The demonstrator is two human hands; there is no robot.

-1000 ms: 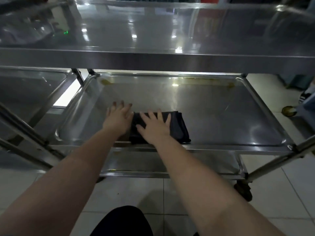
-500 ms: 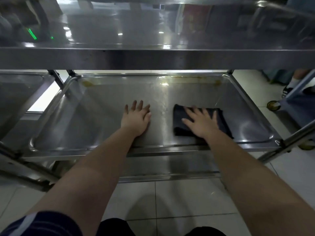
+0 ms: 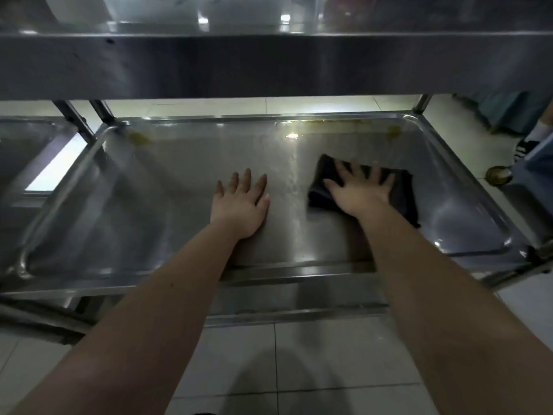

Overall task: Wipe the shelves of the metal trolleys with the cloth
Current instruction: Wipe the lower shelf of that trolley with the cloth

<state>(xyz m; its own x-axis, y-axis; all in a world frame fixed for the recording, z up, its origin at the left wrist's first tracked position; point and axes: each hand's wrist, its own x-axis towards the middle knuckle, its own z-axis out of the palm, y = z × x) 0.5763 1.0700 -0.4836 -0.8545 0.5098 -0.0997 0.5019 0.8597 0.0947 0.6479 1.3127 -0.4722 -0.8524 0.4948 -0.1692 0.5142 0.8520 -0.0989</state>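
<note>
Keep your right hand (image 3: 360, 194) flat, fingers spread, pressing the dark cloth (image 3: 401, 193) on the middle shelf's (image 3: 179, 181) right half, left hand (image 3: 241, 202) open bracing beside it, then sweep toward the yellowish stains (image 3: 393, 132) along the back rim.

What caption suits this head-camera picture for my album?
Right hand presses a dark cloth on the trolley's middle shelf; left hand rests flat nearby.
</note>
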